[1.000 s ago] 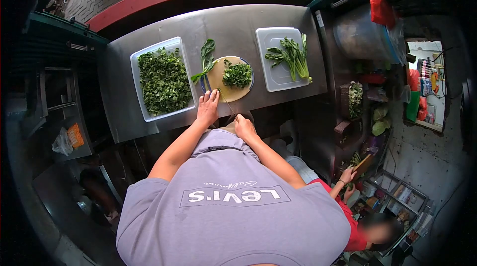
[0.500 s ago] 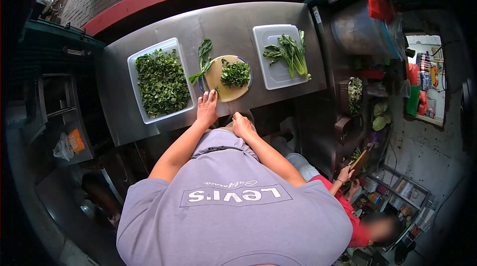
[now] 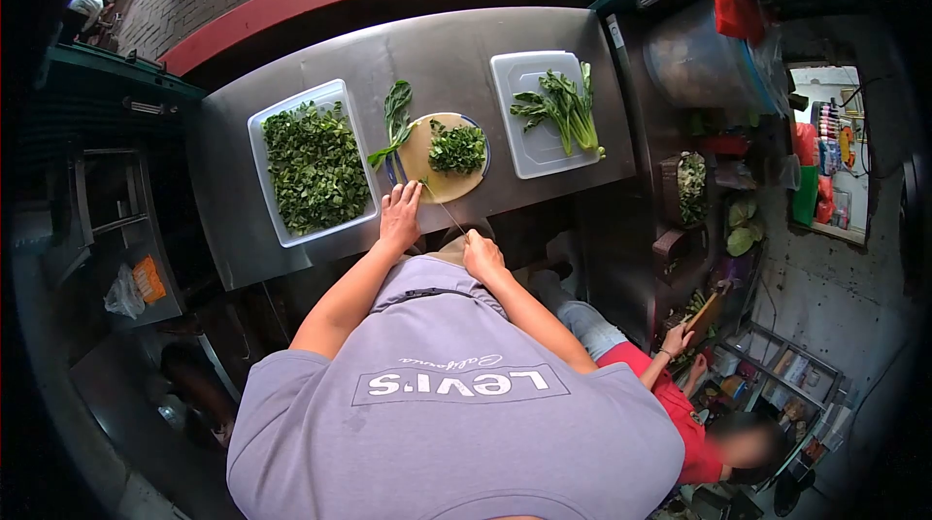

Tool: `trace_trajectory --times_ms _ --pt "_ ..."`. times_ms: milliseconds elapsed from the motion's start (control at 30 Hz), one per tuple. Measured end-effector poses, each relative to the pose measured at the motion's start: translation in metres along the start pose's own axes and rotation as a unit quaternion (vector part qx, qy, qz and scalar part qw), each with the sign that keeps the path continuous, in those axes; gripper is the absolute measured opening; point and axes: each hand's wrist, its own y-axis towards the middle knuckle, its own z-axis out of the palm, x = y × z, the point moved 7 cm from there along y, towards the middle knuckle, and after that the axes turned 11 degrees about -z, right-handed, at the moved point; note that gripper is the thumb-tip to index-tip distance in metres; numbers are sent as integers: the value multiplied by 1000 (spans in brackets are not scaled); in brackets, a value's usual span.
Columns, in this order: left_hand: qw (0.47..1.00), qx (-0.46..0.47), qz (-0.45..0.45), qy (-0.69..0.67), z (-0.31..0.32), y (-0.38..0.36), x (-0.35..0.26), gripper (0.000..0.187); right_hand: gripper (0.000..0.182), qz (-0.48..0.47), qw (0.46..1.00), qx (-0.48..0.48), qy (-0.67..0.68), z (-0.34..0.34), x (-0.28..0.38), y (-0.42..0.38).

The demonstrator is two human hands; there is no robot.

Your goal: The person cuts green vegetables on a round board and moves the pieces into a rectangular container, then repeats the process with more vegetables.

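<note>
My left hand point(image 3: 400, 216) rests at the lower left edge of the round cutting board point(image 3: 456, 188), its fingers pressed together near small green stalks; what lies under the fingertips is hidden. My right hand point(image 3: 482, 254) is wrapped round the handle of a knife point(image 3: 447, 213), whose thin blade points up and left onto the board. A pile of chopped greens point(image 3: 456, 148) sits on the board's upper right part. One leafy stem point(image 3: 396, 117) lies on the metal counter, its lower end by the board's left rim.
A white tray point(image 3: 258, 153) full of chopped leaves stands at the left. On the right, whole leafy stalks point(image 3: 563, 110) lie on a white plastic lid point(image 3: 507, 83). A co-worker in red point(image 3: 680, 413) holds a board at the lower right. The counter's front edge point(image 3: 544, 192) runs beside my hands.
My right hand and the knife have shifted slightly down and right, and more of the blade shows. My left hand has moved slightly left and down at the board's edge.
</note>
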Motion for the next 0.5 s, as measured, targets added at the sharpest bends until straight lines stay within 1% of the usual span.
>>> trace_trajectory --times_ms 67,167,267,333,400,500 --pt "1000 -1 3 -13 -1 -2 1 79 21 5 1000 -8 -4 0 -4 2" --pt "1000 11 8 9 1 -3 1 77 21 7 1000 -21 -7 2 -11 6" --pt "1000 7 1 21 2 -3 -1 78 22 10 999 -39 -1 -4 -14 11" --pt "999 15 -24 16 -1 -3 -1 79 22 14 999 -50 5 -7 -14 14" --pt "999 22 -26 13 1 -2 -1 80 24 1 998 -63 30 -9 -11 14" --pt "999 23 -22 8 1 -3 -1 79 25 -23 999 -38 32 -5 1 14"
